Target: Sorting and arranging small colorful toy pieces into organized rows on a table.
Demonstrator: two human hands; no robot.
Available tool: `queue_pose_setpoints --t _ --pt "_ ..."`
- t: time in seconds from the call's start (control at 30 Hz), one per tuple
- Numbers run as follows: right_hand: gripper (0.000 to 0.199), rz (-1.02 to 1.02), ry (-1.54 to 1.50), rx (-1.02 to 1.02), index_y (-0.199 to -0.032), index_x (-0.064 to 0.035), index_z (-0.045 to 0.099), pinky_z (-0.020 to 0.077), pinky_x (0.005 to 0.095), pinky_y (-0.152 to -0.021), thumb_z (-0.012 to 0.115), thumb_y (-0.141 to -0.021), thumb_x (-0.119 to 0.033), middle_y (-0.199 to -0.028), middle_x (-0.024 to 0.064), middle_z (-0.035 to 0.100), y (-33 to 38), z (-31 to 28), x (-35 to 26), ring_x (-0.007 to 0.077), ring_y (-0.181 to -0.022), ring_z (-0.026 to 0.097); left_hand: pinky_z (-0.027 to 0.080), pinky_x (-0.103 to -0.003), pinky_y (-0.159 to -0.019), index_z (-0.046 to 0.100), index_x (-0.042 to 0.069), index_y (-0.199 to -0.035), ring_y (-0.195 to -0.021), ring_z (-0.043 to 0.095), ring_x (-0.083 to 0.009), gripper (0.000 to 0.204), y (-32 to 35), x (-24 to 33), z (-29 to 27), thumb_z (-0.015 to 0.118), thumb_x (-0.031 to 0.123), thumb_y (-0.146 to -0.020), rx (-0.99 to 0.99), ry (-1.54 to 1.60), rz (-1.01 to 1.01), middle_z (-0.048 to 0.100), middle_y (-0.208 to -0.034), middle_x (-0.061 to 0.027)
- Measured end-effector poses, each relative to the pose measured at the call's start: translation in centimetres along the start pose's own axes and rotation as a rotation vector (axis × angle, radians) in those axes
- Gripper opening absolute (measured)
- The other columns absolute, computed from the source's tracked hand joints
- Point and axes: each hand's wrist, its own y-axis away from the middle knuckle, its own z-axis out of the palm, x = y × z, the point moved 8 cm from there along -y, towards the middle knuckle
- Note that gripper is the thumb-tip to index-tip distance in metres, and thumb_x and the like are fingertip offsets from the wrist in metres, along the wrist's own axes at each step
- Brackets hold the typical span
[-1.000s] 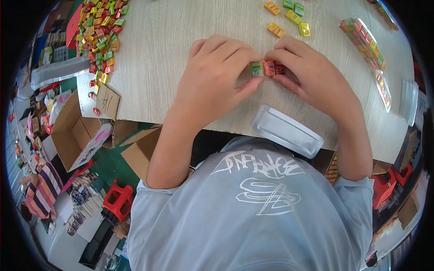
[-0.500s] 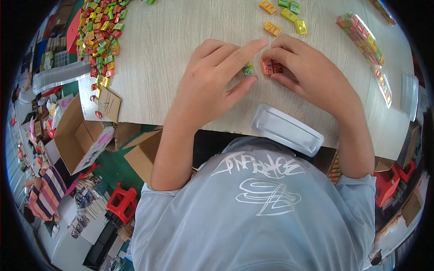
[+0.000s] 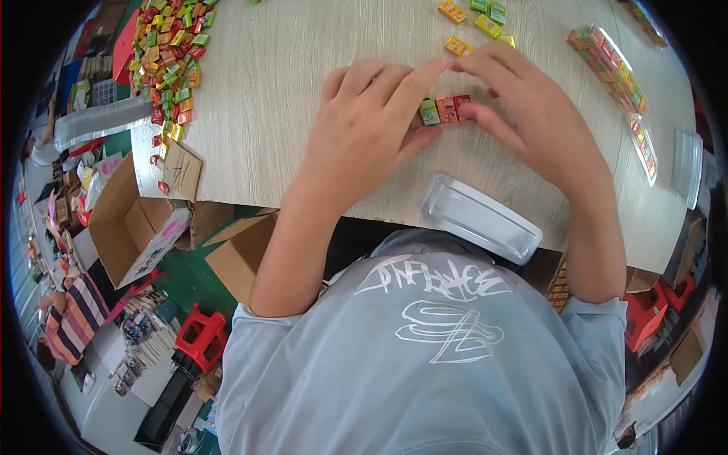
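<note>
A short row of small candy-like packs lies on the table between my hands: a green pack (image 3: pixel 430 112), a light red pack (image 3: pixel 447 110) and a darker red pack (image 3: pixel 462 107), side by side and touching. My left hand (image 3: pixel 364 125) arches over the left end of the row, fingers stretched and thumb apart, its thumb tip just below the green pack. From the other side, my right hand (image 3: pixel 527 110) has its thumb tip at the darker red pack, with its fingers spread above. Both index fingertips nearly meet beyond the row. Neither hand grips a pack.
Beyond my right hand lie loose orange packs (image 3: pixel 453 10) and green and yellow ones. A heap of packs (image 3: pixel 171 53) covers the far left. A clear empty tray (image 3: pixel 481 218) sits at the near edge. Filled clear trays (image 3: pixel 607 68) stand right; cardboard boxes (image 3: pixel 125 227) are below left.
My fingers have opened away from the packs. The green pack and the red ones, apart before, now stand together in one row. My right thumb has come up along the row's right end.
</note>
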Motion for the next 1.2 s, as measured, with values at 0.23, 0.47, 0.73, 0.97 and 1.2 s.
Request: queue_pose_setpoints --t 0.23,0.47,0.73,0.97,1.2 --pt "0.024 -0.080 0.307 0.130 -0.119 -0.0044 0.069 0.0520 0.0432 -0.091 0.068 -0.097 -0.013 -0.114 0.0131 0.065 -0.1 -1.0 0.3 0.0348 -0.107 0.064 0.044 -0.043 -0.097 0.069 0.016 -0.130 -0.111 0.059 -0.0262 0.052 1.0 -0.9 -1.6 0.084 0.029 -0.082 0.037 -0.071 -0.040 0.070 -0.112 -0.0001" --pt "0.014 0.027 0.170 -0.064 -0.106 -0.0011 0.068 0.0512 0.0406 -0.083 0.067 -0.099 -0.013 -0.105 0.0133 0.065 0.9 -1.4 1.4 0.0338 -0.097 0.063 0.042 -0.041 -0.096 0.075 0.019 -0.105 -0.110 0.058 -0.0208 0.024 2.9 -1.2 -1.7 0.082 0.024 -0.083 0.057 -0.157 -0.035 0.065 -0.106 0.0045" --pt "0.013 0.057 0.101 -0.151 -0.102 -0.0005 0.063 0.0511 0.0367 -0.077 0.068 -0.097 -0.011 -0.098 0.0117 0.063 1.1 -0.6 1.0 0.0302 -0.087 0.064 0.041 -0.041 -0.096 0.073 0.018 -0.101 -0.112 0.057 -0.0211 0.024 2.9 -0.7 -1.4 0.083 0.024 -0.080 0.066 -0.166 -0.025 0.065 -0.105 0.0048" --pt "0.014 0.104 0.009 -0.155 -0.104 -0.0010 0.060 0.0519 0.0363 -0.074 0.068 -0.096 -0.009 -0.093 0.0132 0.064 1.0 0.0 0.9 0.0285 -0.082 0.065 0.040 -0.041 -0.092 0.073 0.018 -0.101 -0.109 0.059 -0.0222 0.027 1.9 0.2 -1.0 0.086 0.024 -0.078 0.053 -0.158 -0.032 0.068 -0.110 0.0045" --pt "0.014 0.087 0.005 -0.094 -0.101 -0.0031 0.059 0.0500 0.0461 -0.076 0.066 -0.095 -0.013 -0.096 0.0154 0.062 0.9 -0.4 0.9 0.0374 -0.089 0.063 0.040 -0.041 -0.095 0.072 0.016 -0.117 -0.108 0.059 -0.0225 0.042 0.6 0.4 -0.3 0.085 0.030 -0.080 -0.050 -0.137 -0.071 0.066 -0.113 0.0009"
